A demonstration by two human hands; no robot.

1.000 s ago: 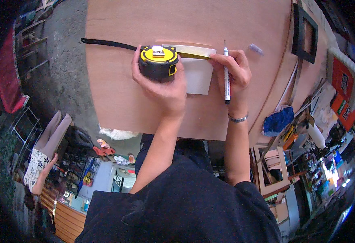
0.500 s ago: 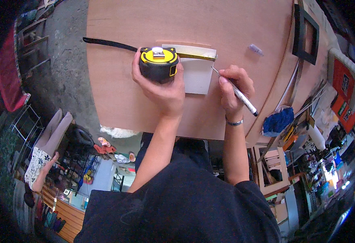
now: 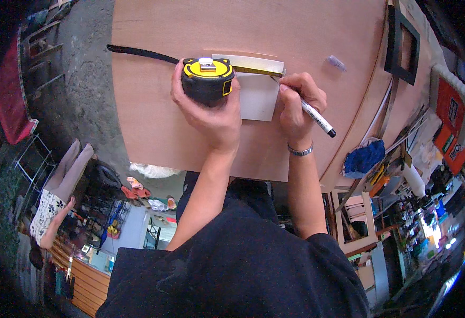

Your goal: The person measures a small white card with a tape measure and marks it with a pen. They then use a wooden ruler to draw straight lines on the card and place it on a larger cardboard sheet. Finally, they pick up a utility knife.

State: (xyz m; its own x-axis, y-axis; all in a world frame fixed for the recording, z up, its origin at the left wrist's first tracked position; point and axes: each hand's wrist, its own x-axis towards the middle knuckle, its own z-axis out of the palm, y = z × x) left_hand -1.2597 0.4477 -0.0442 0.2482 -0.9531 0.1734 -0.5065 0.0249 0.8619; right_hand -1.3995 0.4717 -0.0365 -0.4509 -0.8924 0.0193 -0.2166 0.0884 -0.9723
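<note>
My left hand (image 3: 208,122) grips a black and yellow tape measure (image 3: 207,82), its black strap (image 3: 142,52) lying out to the left on a plywood sheet (image 3: 158,127). The blade (image 3: 259,70) runs rightward along a pale strip over a white rectangular piece (image 3: 257,103). My right hand (image 3: 298,100) is closed on a white marker (image 3: 315,117), its thin tip pointing up-left at the blade near the strip's right end; whether it touches is unclear. A small clear plastic cap or tube (image 3: 335,62) lies to the right.
Along the right are a black frame (image 3: 412,53), long boards, a blue cloth (image 3: 362,159) and cluttered tools. Another person (image 3: 63,185) is at lower left, beside a metal rack and footwear (image 3: 137,191). A red cloth (image 3: 12,106) hangs at far left.
My right hand turned the marker from upright to diagonal, dipping lower, then rose toward the blade's end with the tip. My left hand and the tape measure have shifted slightly at most.
</note>
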